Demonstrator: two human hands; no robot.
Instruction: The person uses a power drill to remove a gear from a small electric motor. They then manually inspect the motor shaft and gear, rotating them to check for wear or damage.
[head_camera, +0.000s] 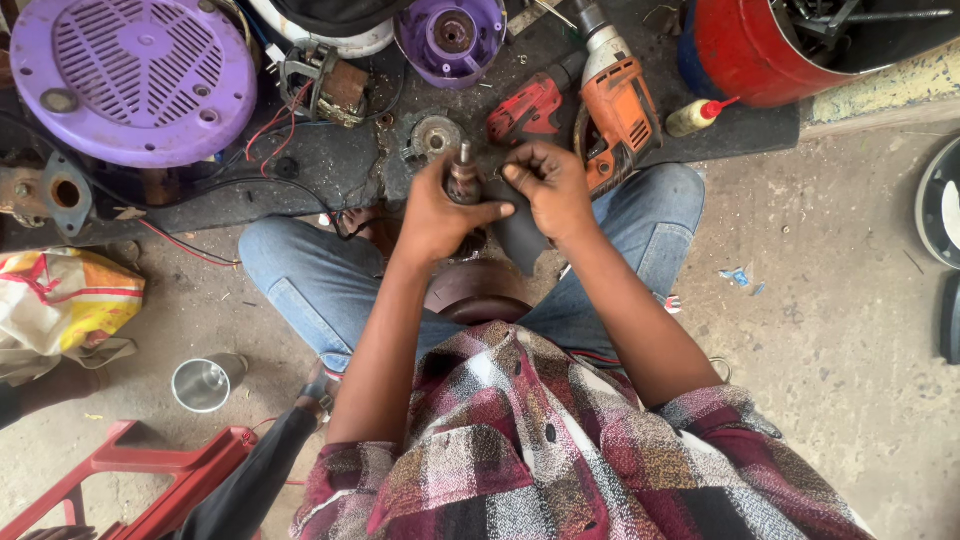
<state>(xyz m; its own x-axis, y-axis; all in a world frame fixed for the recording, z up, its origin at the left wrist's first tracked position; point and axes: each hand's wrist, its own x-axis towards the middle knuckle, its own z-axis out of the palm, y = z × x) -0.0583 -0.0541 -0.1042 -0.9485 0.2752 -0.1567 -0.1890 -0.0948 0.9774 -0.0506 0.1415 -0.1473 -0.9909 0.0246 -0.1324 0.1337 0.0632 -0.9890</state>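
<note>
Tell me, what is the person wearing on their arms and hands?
Nothing covers the left hand or right hand: no gloves, rings or watch show. Both forearms are bare. The checked shirt, in maroon, pink, grey and white, has short sleeves ending near the elbows.

Materials from where I'm watching: the motor part (463, 180) in my left hand (437, 215) looks like dull, worn metal with a bare steel shaft, and the dark piece (520, 235) under my right hand (548, 185) is matt, rubbery. The purple fan cover (132, 75) is smooth plastic, the orange drill (620, 105) scuffed plastic, the steel cup (205, 383) shiny, the floor (830, 300) rough concrete, and the shirt (560, 450) soft woven plaid.
</note>
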